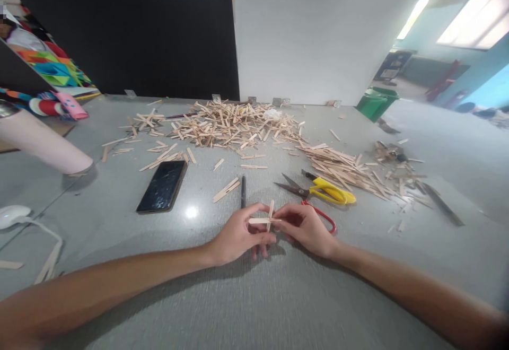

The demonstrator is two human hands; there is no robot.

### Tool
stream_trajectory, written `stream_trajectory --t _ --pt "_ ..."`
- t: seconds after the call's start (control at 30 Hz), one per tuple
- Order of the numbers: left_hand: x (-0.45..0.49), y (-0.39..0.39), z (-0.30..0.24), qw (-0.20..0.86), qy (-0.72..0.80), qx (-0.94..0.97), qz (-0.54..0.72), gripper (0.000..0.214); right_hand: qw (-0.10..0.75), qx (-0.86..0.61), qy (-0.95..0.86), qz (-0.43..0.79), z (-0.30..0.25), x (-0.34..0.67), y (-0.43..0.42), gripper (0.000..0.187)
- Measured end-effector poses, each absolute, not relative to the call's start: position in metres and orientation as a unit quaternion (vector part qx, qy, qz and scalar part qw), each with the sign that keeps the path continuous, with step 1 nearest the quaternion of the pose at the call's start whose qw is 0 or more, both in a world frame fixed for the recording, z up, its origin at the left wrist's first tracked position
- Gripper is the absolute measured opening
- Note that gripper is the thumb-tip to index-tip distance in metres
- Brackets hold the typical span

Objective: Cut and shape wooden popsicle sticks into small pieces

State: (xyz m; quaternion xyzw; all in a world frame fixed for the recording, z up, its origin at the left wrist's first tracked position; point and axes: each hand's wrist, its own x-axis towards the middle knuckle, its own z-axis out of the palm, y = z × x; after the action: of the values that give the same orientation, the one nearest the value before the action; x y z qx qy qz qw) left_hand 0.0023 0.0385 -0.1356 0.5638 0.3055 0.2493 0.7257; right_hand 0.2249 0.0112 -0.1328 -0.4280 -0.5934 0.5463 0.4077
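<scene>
Between my hands is a small cross of wooden craft sticks (259,221), one stick lying across another. My left hand (237,236) is curled around its left and lower side, thumb and fingers closed on it. My right hand (304,228) pinches the cross near its right end, fingertips close to the joint. Just beyond my left hand lies a dark pen (243,191), and left of that a few loose sticks (226,190). Yellow-handled scissors (332,191) lie open-bladed beyond my right hand, with a red-handled tool (328,218) partly behind that hand.
A large heap of craft sticks (226,124) lies against the black and white panels, and another pile (345,169) spreads to the right. A phone (162,186) lies at left, near a pale cylinder (47,143) and a white mouse (14,216). A knife blade (443,204) lies far right.
</scene>
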Motion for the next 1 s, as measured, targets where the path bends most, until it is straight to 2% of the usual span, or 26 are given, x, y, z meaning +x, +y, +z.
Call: stream_trajectory --t 0.5,1.0 --pt "0.002 0.036 -0.138 0.696 0.313 0.597 0.248 0.048 0.393 -0.435 -0.594 0.55 -0.135 0.223 0.014 0.034" --pt "0.0 0.036 -0.145 0.658 0.318 0.625 0.273 0.043 0.443 -0.423 -0.581 0.535 -0.132 0.223 0.013 0.026"
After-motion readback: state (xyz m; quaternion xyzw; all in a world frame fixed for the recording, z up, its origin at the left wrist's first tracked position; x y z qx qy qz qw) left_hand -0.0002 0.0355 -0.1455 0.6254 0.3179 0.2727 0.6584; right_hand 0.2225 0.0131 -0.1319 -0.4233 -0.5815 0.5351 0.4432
